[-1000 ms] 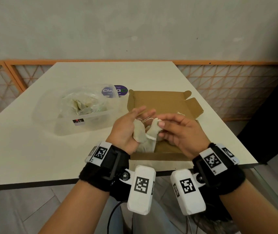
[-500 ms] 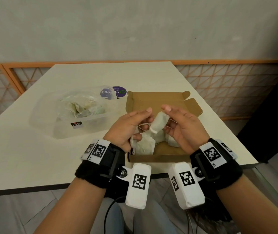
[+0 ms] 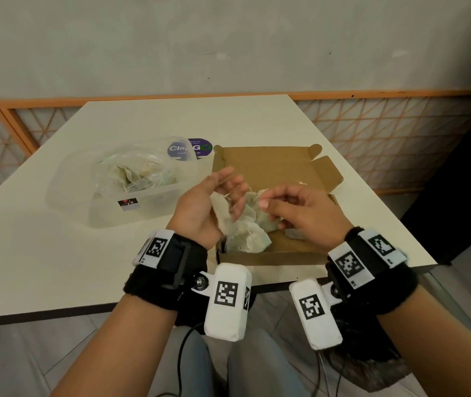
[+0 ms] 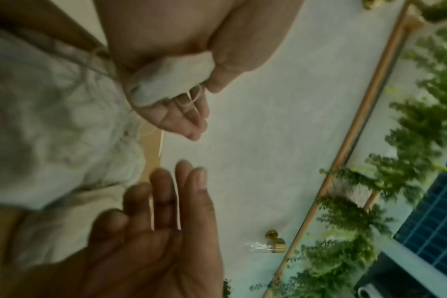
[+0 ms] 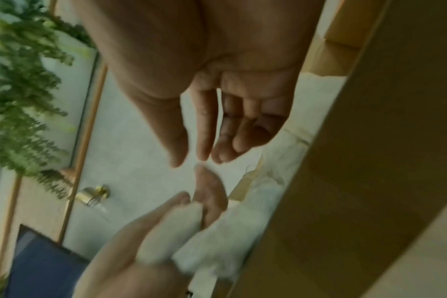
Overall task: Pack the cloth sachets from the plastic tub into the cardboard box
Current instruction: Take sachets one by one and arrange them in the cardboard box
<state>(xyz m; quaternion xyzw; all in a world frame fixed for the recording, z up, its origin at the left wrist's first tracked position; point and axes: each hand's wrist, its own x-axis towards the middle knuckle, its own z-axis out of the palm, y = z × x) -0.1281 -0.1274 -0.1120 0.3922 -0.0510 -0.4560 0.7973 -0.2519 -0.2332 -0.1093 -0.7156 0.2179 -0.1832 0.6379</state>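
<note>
My left hand (image 3: 214,196) hovers over the near left corner of the open cardboard box (image 3: 271,257) and grips a pale cloth sachet (image 3: 220,213) between thumb and palm; its drawstring loops out by the fingers (image 4: 189,119). The held sachet (image 4: 171,80) also shows in the left wrist view. My right hand (image 3: 280,202) hangs over the box beside it, fingers (image 5: 204,131) relaxed and empty. Several sachets (image 3: 248,236) lie heaped in the box's near part. The clear plastic tub (image 3: 108,213), left of the box, holds more sachets (image 3: 134,173) in a bag.
A round lid with a purple label (image 3: 188,149) lies behind the tub. The box's lid flap (image 3: 271,164) stands open toward the far side. The white table (image 3: 42,253) ends just in front of the box, and an orange lattice railing (image 3: 386,133) runs behind it.
The right hand has let go of the sachet it held over the box and is now empty. The left hand has lifted slightly, still holding its sachet.
</note>
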